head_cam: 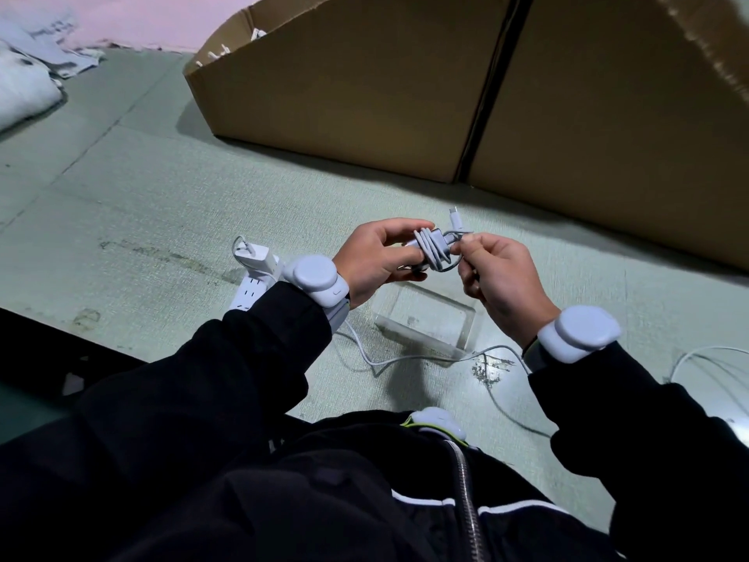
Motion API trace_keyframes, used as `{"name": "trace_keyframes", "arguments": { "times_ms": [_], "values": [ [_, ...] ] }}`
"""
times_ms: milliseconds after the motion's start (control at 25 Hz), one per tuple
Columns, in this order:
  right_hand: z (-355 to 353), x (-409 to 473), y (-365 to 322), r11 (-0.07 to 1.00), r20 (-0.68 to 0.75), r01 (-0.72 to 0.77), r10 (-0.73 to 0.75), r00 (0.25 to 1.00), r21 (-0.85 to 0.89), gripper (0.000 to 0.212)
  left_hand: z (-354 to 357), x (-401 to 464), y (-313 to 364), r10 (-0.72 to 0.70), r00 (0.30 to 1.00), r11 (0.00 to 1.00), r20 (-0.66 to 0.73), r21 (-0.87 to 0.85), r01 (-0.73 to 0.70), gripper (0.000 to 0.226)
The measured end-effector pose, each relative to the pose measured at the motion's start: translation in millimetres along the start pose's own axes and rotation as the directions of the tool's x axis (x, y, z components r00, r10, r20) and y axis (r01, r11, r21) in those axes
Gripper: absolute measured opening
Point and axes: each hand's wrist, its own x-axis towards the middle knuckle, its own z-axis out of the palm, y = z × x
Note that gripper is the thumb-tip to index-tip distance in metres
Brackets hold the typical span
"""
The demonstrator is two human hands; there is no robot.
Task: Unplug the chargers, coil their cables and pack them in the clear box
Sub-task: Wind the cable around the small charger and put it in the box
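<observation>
Both hands point(381, 257) point(498, 277) grip coiled charger point(433, 247) above clear box point(425, 322).

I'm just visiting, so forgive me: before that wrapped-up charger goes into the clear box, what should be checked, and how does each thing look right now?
1. Charger held securely: ok, gripped in the left hand.
2. Cable wound round it: ok, several turns show.
3. Loose end tucked: not ok, the connector sticks up free by the right hand.
4. Clear box open and within reach: ok, just below the hands.
5. Box empty: cannot tell, too transparent.
6. All chargers unplugged: not ok, another charger sits in the power strip.
</observation>
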Motion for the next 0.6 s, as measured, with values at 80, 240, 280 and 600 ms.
{"name": "trace_keyframes", "arguments": {
  "times_ms": [80,240,280,600],
  "values": [
    [-2.1,-1.1,1.7,0.997,-0.056,0.026,-0.03,0.998,-0.07,0.021,-2.3,-0.2,0.3,0.006,1.0,1.0,0.012,0.029,-0.007,0.036],
    [-4.1,-1.0,-1.3,0.998,-0.048,0.061,-0.061,0.997,-0.007,0.01,-7.1,3.2,-1.1,0.033,0.999,0.99,0.015,0.139,-0.035,0.038],
    [-4.3,-0.5,-1.9,0.998,-0.031,0.056,-0.056,0.998,-0.003,0.009,-8.0,3.6,-2.8,0.039,0.999,0.983,0.013,0.181,-0.04,0.039],
    [-11.5,5.9,5.2,0.906,-0.102,0.123,-0.179,0.979,-0.404,0.01,-13.9,8.9,-20.1,0.016,0.997,0.898,0.069,0.437,-0.044,0.043]
  ]
}}
